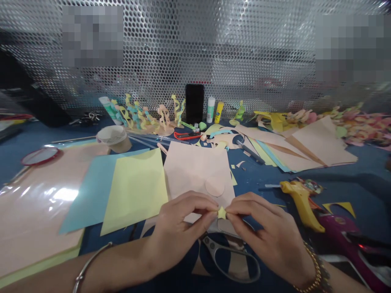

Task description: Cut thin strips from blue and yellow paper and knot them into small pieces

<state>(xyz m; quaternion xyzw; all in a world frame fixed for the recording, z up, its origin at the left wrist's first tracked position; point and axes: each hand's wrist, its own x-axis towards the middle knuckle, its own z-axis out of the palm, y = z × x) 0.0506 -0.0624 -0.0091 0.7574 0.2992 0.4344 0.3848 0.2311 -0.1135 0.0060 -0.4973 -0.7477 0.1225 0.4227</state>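
A small yellow paper star [222, 213] is held up between both hands. My left hand [186, 221] pinches its left point between thumb and fingertips. On the opposite side, my right hand [264, 230] grips the right point the same way. Just beyond them lies a pale pink sheet [195, 167] with a cut pink paper circle [214, 186] on it. Grey-handled scissors [235, 260] rest below the hands, their blades partly hidden among paper scraps.
At left are yellow [137, 187] and blue sheets [91, 191] and a paper cup [113, 138]. A yellow glue gun [301, 203] and a purple tool [345, 240] lie right. Behind stand paper curls [137, 116], a phone [194, 103], glue sticks [210, 109] and a red cutter [187, 135].
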